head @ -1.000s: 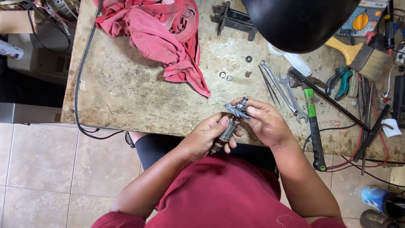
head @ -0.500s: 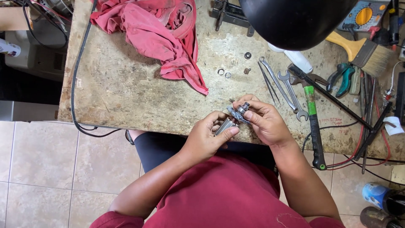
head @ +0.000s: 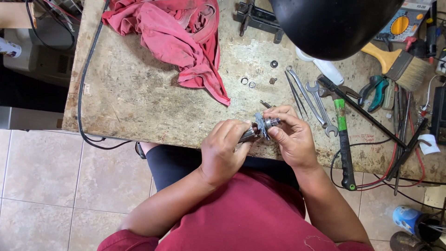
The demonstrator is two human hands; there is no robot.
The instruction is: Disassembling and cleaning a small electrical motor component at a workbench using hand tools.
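Showing: a seated person at a worn workbench (head: 139, 97), both hands meeting over its near edge
Left hand: the left hand (head: 226, 151) is closed around the shaft end of a small metal part (head: 258, 130), holding it level
Right hand: the right hand (head: 290, 135) pinches the other end of that part, fingertips closed on a grey toothed or finned collar; exact grip partly hidden by the thumb
Location of part: held in the air between the two hands, just above the bench's front edge, not resting on it
Step in hand: judged to be fitting or turning a collar on the shaft by hand, with no tool in use
Next move calls for: judged to need a steady hold on the shaft and a fine twist or push from the pinching fingers, kept in line with the shaft
Nearby: spanners (head: 320, 104) and a green-handled hammer (head: 343, 135) lie just right of the hands; small rings (head: 247, 82) and a red rag (head: 181, 37) lie farther back
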